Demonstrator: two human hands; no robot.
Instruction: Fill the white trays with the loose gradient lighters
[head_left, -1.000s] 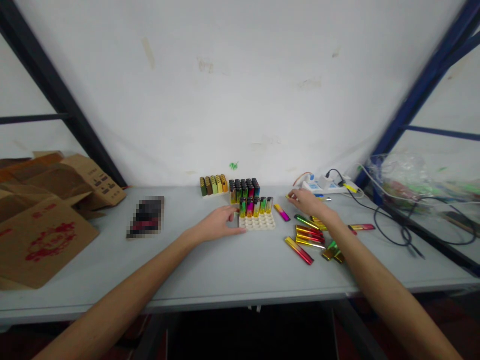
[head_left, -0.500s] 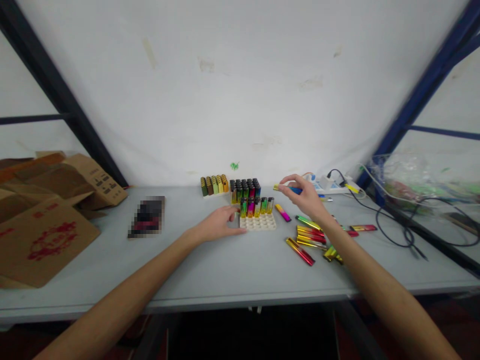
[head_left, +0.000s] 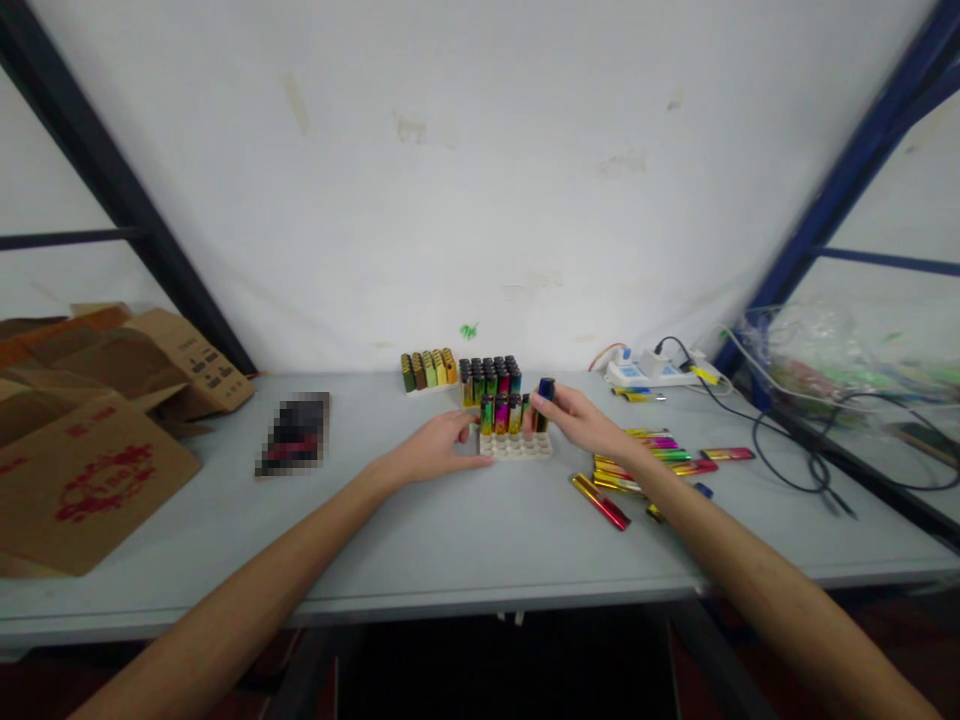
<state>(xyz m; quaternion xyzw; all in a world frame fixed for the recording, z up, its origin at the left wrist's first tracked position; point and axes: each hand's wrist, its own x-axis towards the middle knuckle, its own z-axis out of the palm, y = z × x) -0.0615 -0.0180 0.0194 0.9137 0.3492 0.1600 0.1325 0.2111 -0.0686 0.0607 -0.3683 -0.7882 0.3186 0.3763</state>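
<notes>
Soft diffuse light, slight blur

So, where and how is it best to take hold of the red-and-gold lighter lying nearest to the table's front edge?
Probably by its red half, pinched across the long sides, coming from above and from the front. The red-and-gold lighter is slim and lies flat and slanted; its gold end sits close to the other loose lighters, while its red end leaves more finger room.

White tray (head_left: 517, 450): right grip (head_left: 574, 414) holds dark lighter (head_left: 546, 387) upright at right end; left grip (head_left: 435, 448) at left.
</notes>
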